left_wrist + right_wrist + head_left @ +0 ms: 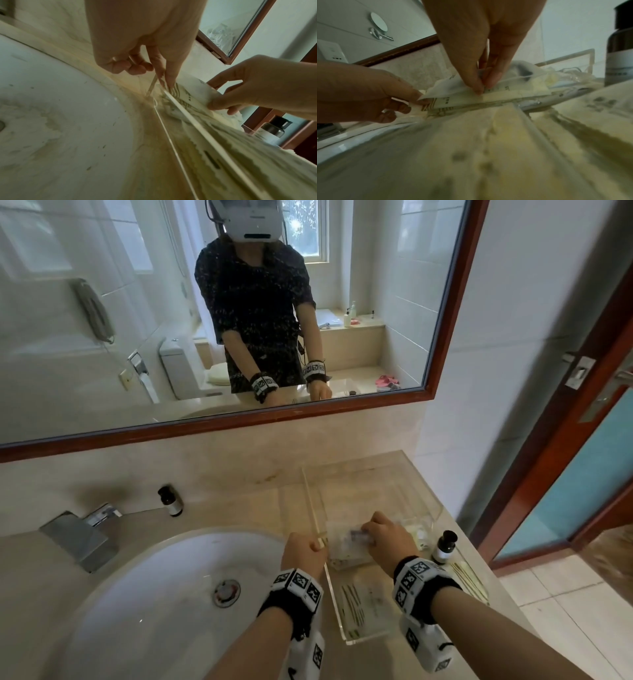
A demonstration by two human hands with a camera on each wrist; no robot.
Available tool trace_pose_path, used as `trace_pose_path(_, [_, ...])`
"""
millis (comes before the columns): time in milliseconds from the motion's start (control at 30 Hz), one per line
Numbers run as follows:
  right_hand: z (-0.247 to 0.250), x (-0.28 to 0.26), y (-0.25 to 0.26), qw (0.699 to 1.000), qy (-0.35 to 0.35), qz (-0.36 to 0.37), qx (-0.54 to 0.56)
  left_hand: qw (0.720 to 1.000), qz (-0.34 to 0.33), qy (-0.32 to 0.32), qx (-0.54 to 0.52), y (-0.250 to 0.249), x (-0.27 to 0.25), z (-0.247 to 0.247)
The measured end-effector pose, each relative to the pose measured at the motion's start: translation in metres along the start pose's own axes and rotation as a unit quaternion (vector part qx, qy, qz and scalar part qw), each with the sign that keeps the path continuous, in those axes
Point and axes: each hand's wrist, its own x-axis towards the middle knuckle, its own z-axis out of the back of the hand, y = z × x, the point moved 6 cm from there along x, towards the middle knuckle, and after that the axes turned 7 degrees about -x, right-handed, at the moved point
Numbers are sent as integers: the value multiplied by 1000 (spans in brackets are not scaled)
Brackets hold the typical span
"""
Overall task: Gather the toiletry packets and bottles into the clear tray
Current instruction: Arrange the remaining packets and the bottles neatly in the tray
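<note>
**Both hands at the clear tray beside the sink**

My left hand (303,553) pinches the near left wall of the clear tray (310,501), thumb and forefinger closed on its thin edge; in the left wrist view the other fingers (120,66) curl loosely behind it. My right hand (390,537) reaches down into the tray, and its fingertips (479,86) pinch a white toiletry packet (496,93) with a pale yellow strip and small print. That packet lies tilted on top of other packets (346,556) in the middle of the tray, its left corner touching my left hand's fingers.

The tray sits on the beige bench (239,508), just to the right of the white sink (154,594). A flat packet with dark stripes (359,607) lies in the tray's near end. More crumpled clear wrappers (416,534) lie at the tray's right side.

One dark bottle with a white label (444,546) stands upright on the bench just outside the tray's right wall, close to my right wrist. A long striped packet (469,580) lies on the bench beside it. A second dark bottle (170,500) stands well apart, at the back of the bench behind the sink, near the chrome tap (82,534).

The mirror (102,320) above reflects me standing at the bench.
</note>
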Motion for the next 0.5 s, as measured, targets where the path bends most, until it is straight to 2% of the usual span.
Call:
trace_pose_path(267, [2, 5, -9, 998, -4, 54, -9, 1000, 20, -3, -4, -2, 3, -11])
trace_pose_path(400, [1, 1, -11, 996, 19, 83, -21, 998, 53, -1, -18, -2, -2, -16])
trace_pose_path(500, [1, 7, -10, 994, 39, 93, -45, 999, 45, 8, -11, -1, 0, -18])
